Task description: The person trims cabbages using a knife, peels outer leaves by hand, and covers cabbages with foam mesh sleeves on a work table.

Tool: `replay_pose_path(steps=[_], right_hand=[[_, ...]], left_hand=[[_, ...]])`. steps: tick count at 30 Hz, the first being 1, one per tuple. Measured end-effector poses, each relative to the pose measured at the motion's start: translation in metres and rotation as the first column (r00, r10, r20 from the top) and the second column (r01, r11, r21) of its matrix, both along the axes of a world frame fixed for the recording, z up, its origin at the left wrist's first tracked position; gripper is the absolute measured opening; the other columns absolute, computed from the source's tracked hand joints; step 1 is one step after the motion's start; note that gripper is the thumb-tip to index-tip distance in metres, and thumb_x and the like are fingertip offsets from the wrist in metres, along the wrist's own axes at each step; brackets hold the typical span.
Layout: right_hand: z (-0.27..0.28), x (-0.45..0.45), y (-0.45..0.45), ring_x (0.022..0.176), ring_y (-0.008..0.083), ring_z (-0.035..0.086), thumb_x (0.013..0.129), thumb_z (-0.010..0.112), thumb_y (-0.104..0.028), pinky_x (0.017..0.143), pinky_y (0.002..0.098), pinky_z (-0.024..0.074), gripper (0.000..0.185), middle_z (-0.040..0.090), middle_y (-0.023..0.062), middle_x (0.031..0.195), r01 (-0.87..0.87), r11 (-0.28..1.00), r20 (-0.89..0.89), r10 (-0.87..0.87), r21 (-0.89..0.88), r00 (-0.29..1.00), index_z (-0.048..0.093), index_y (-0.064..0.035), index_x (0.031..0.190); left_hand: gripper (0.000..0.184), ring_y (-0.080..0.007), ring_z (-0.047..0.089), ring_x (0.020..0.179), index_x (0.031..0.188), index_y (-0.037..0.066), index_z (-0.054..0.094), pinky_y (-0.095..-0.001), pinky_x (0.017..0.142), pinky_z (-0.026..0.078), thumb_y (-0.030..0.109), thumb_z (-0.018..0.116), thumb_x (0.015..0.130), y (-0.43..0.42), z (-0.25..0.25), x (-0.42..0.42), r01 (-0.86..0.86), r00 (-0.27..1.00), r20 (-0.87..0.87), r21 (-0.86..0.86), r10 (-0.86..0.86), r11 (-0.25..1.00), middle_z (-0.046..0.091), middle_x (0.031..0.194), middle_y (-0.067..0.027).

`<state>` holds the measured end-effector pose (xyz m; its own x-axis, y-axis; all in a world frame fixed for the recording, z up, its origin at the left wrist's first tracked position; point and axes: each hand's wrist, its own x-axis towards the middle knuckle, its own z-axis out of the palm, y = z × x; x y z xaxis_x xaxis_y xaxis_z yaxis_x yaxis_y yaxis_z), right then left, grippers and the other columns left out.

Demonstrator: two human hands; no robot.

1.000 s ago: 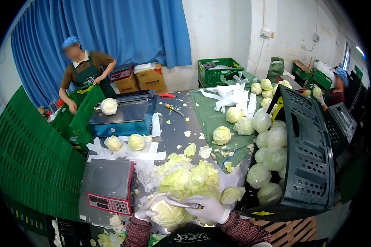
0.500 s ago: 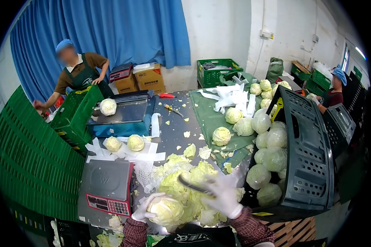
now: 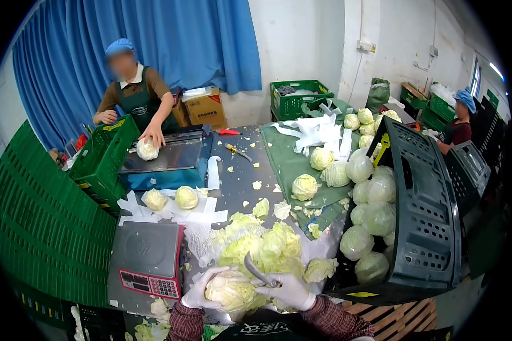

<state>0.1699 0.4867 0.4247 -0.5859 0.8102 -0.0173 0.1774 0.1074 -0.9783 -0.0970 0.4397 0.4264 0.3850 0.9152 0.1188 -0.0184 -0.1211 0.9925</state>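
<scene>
My gloved left hand is wrapped around the left side of a pale cabbage, low in the middle of the view. In my gloved right hand is a curved knife, its blade pointing up and left. The fingers of that hand reach the cabbage's right side; whether they press on it I cannot tell. Just beyond lies a heap of loose cabbage leaves, with white foam netting at its left. A single leaf rests right of the knife hand.
A scale stands at left, near two trimmed cabbages. At right, a tipped dark crate holds several wrapped cabbages. Another knife lies farther back. Across the table, a co-worker touches a cabbage on a wrapping machine.
My right hand has come left and down with the knife, close to the cabbage. The co-worker has leaned right and put a hand on the cabbage at the wrapping machine.
</scene>
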Motion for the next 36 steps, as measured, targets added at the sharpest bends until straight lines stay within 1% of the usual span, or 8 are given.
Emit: replay_pose_path(steps=[2, 9, 14, 21, 23, 27, 30, 36], right_hand=[[0.007, 0.007, 0.016, 0.087, 0.0068, 0.060, 0.086, 0.069, -0.012, 0.079, 0.0224, 0.0477, 0.025, 0.069, 0.0040, 0.099, -0.182, 0.955, -0.157, 0.148, -0.232, 0.977, 0.067, -0.0001, 0.107], [0.079, 0.051, 0.028, 0.079, 0.0108, 0.062, 0.082, 0.071, -0.010, 0.078, 0.0240, 0.0487, 0.017, 0.070, 0.0066, 0.090, -0.046, 0.988, -0.354, -0.010, -0.147, 0.935, 0.071, 0.0008, 0.095], [0.022, 0.012, 0.022, 0.080, 0.0173, 0.063, 0.083, 0.070, -0.033, 0.078, 0.0280, 0.0494, 0.047, 0.069, 0.0085, 0.089, 0.016, 0.985, 0.056, -0.026, 0.171, 0.998, 0.063, -0.0005, 0.116], [0.011, 0.007, 0.025, 0.073, 0.0179, 0.066, 0.082, 0.072, -0.037, 0.067, 0.0278, 0.0503, 0.041, 0.070, 0.0092, 0.087, 0.024, 0.980, 0.369, -0.096, 0.195, 0.924, 0.069, -0.0023, 0.105], [-0.015, 0.017, 0.037, 0.069, 0.0179, 0.064, 0.078, 0.076, -0.027, 0.064, 0.0269, 0.0496, 0.032, 0.068, 0.0105, 0.083, 0.069, 0.996, -0.115, -0.074, -0.047, 0.991, 0.070, -0.0016, 0.097], [-0.023, 0.035, 0.048, 0.066, 0.0183, 0.063, 0.074, 0.079, -0.017, 0.062, 0.0265, 0.0492, 0.028, 0.067, 0.0103, 0.079, 0.100, 0.957, -0.273, -0.177, -0.272, 0.946, 0.070, -0.0009, 0.094], [-0.008, 0.044, 0.047, 0.075, 0.0231, 0.065, 0.078, 0.074, -0.013, 0.065, 0.0270, 0.0496, 0.015, 0.066, 0.0096, 0.080, 0.415, 0.809, -0.134, -0.397, 0.416, 0.908, 0.067, -0.0008, 0.084], [0.006, 0.045, 0.047, 0.065, 0.0148, 0.057, 0.077, 0.073, -0.007, 0.058, 0.0281, 0.0455, 0.013, 0.061, 0.0053, 0.074, 0.462, 0.692, -0.284, -0.365, 0.555, 0.887, 0.064, -0.0032, 0.085]], left_hand=[[0.091, -0.0271, 0.041, 0.130, 0.138, 0.003, 0.035, -0.0409, 0.109, 0.031, 0.030, 0.084, 0.065, 0.005, -0.002, 0.001, 0.055, 0.998, -0.019, 0.047, -0.055, 0.997, 0.042, 0.140, -0.0173], [0.090, -0.0276, 0.041, 0.130, 0.138, 0.003, 0.034, -0.0408, 0.109, 0.032, 0.030, 0.083, 0.067, 0.003, -0.017, -0.004, 0.061, 0.995, 0.086, -0.088, -0.054, 0.994, 0.043, 0.140, -0.0168], [0.091, -0.0255, 0.042, 0.129, 0.137, 0.004, 0.035, -0.0395, 0.109, 0.033, 0.027, 0.084, 0.064, 0.003, -0.011, 0.008, -0.004, 0.984, 0.173, -0.141, 0.028, 0.990, 0.044, 0.139, -0.0153], [0.096, -0.0267, 0.050, 0.121, 0.134, 0.003, 0.040, -0.0364, 0.102, 0.039, 0.027, 0.087, 0.053, 0.017, 0.031, 0.034, -0.082, 0.829, -0.499, 0.339, 0.252, 0.937, 0.050, 0.131, -0.0160], [0.097, -0.0270, 0.050, 0.121, 0.134, 0.003, 0.041, -0.0360, 0.102, 0.039, 0.028, 0.087, 0.052, 0.023, 0.037, 0.043, -0.075, 0.819, -0.520, 0.322, 0.243, 0.944, 0.051, 0.130, -0.0159], [0.099, -0.0252, 0.050, 0.121, 0.137, 0.004, 0.038, -0.0355, 0.103, 0.039, 0.026, 0.087, 0.054, 0.049, 0.042, 0.060, -0.047, 0.858, -0.493, 0.209, 0.146, 0.977, 0.051, 0.130, -0.0152], [0.098, -0.0239, 0.049, 0.122, 0.138, 0.004, 0.036, -0.0359, 0.102, 0.040, 0.024, 0.087, 0.056, 0.075, 0.034, 0.066, -0.035, 0.905, -0.416, 0.131, 0.087, 0.991, 0.050, 0.131, -0.0147], [0.082, -0.0247, 0.045, 0.125, 0.138, 0.005, 0.037, -0.0377, 0.106, 0.037, 0.009, 0.076, 0.066, 0.155, -0.012, 0.077, -0.188, 0.982, -0.002, -0.075, 0.189, 0.979, 0.047, 0.135, -0.0130]])
